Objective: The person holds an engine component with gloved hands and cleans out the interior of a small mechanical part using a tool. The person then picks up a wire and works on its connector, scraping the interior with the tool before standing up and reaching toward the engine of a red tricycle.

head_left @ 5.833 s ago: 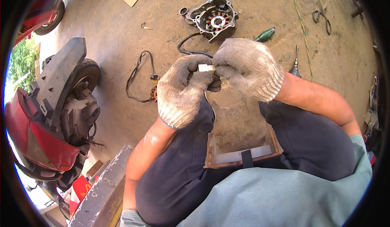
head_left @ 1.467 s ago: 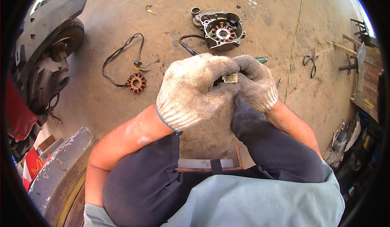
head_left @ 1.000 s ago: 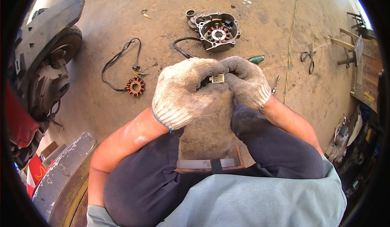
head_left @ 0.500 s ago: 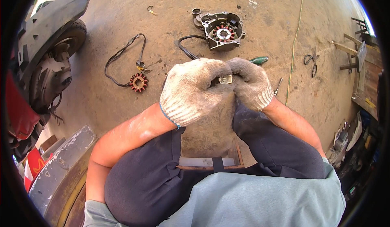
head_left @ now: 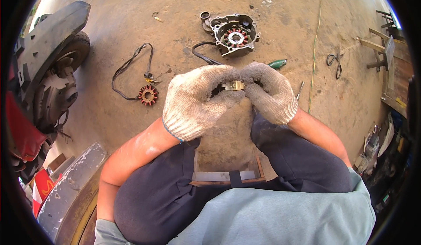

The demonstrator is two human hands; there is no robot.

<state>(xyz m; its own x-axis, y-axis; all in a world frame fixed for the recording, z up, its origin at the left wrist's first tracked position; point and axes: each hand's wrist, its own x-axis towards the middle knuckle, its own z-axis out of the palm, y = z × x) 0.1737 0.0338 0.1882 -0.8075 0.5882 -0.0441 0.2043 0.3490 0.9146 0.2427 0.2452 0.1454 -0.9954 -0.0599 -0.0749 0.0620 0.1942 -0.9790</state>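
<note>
Both hands wear off-white knitted work gloves and meet above the floor, between my knees. A small pale wire connector shows between them. My left hand is closed, thumb and fingers pinching the connector's left side. From the right, my right hand pinches its other end. A black cable runs from the engine cover toward my left hand, and its end is hidden by the glove. Inside that metal cover sits a stator with copper-red coils.
A loose stator with a looped black cable lies left of my hands. Behind my right hand is a green-handled tool. Scissors and a thin cord lie to the right. A motorcycle wheel stands at the left.
My left hand has shifted slightly left and turned, so more of the connector shows. My right hand's fingers have moved round its right end. The whole view has shifted a little.
</note>
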